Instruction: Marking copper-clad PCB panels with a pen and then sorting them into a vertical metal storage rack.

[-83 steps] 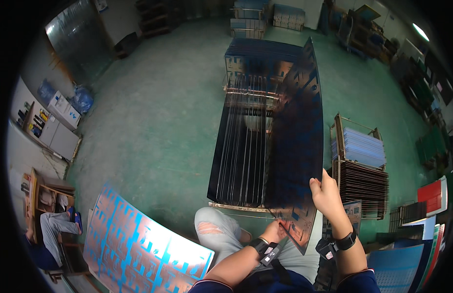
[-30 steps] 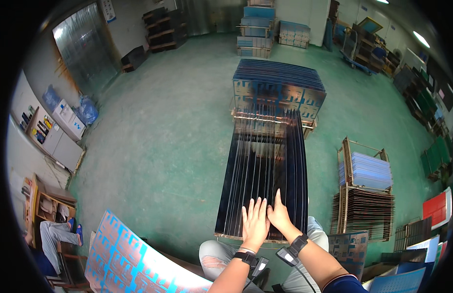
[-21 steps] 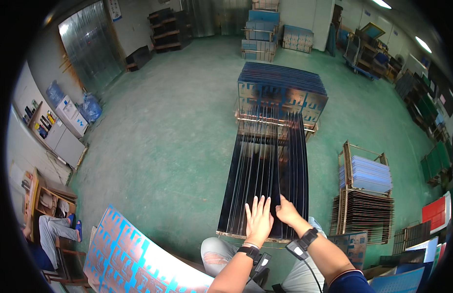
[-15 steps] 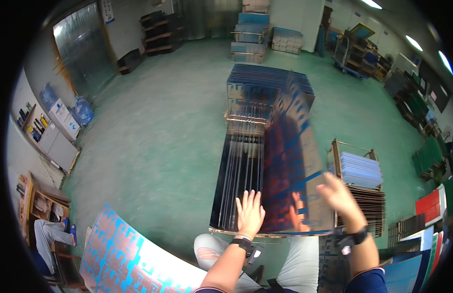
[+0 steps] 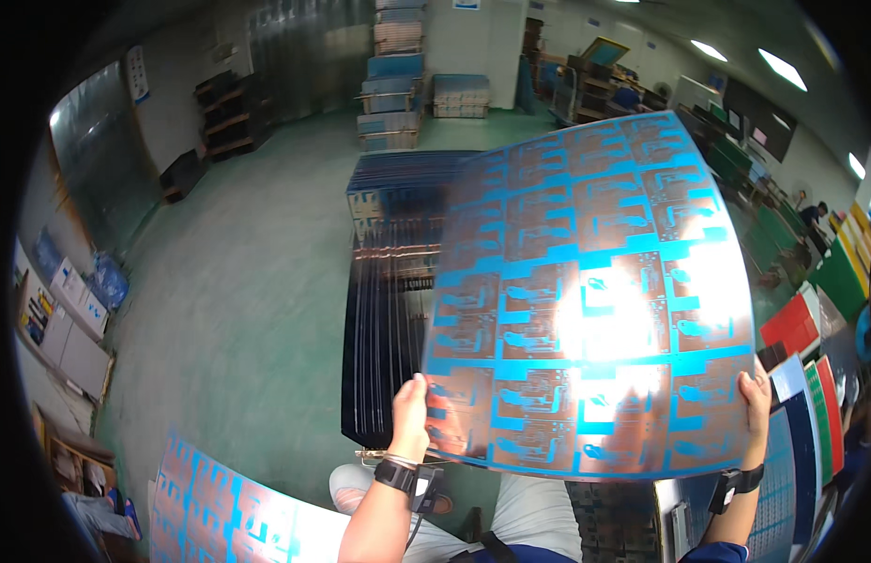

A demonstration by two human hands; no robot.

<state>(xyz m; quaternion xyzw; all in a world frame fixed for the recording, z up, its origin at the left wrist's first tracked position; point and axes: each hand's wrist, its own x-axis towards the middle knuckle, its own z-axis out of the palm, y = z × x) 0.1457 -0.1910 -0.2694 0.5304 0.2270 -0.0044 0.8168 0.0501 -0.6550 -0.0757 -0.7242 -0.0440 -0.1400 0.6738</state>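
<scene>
A shiny blue-patterned sheet (image 5: 590, 300) is held up flat before the camera, above a rack (image 5: 389, 310) of dark sheets. The left hand (image 5: 412, 413) grips its lower-left edge, the right hand (image 5: 756, 399) its lower-right edge, forearms raised.

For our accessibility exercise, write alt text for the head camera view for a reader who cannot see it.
Both hands, left hand and right hand, hold up a large glossy panel patterned in blue, above a rack of dark upright panels on a green floor.
</scene>
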